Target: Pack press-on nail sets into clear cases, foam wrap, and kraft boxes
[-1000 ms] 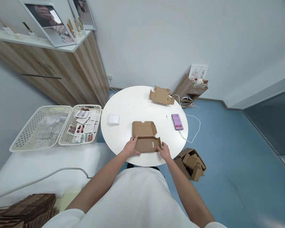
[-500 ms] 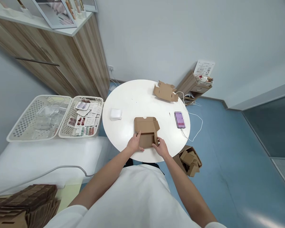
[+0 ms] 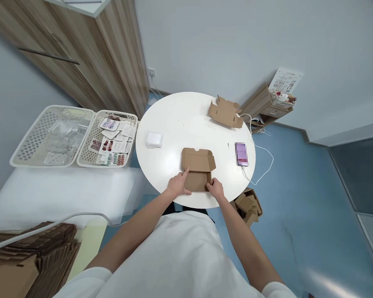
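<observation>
A brown cardboard box (image 3: 197,182) lies near the front edge of the round white table (image 3: 170,111). Its lid (image 3: 196,160) is folded back away from me, with a side flap sticking out to the right. The tray part shows a bare inside. At the box's left end my left hand (image 3: 178,185) holds it, forefinger along the side and thumb by the front edge. My right hand (image 3: 216,189) is closed round the right side wall, thumb inside and fingers outside.
An unfolded cardboard box (image 3: 226,112) lies at the table's back right, with a phone (image 3: 241,154) on a cable nearer me. A white packet (image 3: 154,140) sits on the left. Baskets (image 3: 83,142) stand further left; a carton of boxes (image 3: 248,207) is on the floor.
The right side wall of the box, which my right fingers were bending, now stands upright in their grip. My left hand stays at the left end. The view has shifted slightly.
</observation>
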Demonstrator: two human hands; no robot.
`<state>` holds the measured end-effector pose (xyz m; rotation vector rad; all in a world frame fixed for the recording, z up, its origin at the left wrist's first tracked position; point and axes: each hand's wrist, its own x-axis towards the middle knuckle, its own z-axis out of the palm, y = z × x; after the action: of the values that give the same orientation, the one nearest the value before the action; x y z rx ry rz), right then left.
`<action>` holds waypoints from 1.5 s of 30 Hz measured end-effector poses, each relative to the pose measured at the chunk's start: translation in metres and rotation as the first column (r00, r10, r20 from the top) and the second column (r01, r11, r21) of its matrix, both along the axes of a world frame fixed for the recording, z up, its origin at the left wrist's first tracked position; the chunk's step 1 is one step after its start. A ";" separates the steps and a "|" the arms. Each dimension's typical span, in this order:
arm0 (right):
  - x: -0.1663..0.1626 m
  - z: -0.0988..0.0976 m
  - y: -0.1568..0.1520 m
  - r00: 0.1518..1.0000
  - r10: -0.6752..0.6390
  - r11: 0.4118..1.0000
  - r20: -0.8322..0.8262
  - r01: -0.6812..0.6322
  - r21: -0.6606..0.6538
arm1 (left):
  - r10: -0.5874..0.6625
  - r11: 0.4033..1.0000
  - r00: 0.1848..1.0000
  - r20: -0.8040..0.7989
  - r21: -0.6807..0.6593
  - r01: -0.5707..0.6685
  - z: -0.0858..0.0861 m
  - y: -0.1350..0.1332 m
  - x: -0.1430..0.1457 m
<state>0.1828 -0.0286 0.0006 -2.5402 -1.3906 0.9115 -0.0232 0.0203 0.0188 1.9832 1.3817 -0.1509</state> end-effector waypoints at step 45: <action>0.063 -0.008 0.005 0.560 -0.186 0.934 -0.807 0.356 0.031 | 0.600 0.797 0.716 0.356 -0.194 -0.572 -0.022 -0.017 0.050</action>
<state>0.2454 -0.0237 -0.0070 -1.7058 -0.7117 1.4880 0.0265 0.0035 -0.0029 1.3177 1.6172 0.4769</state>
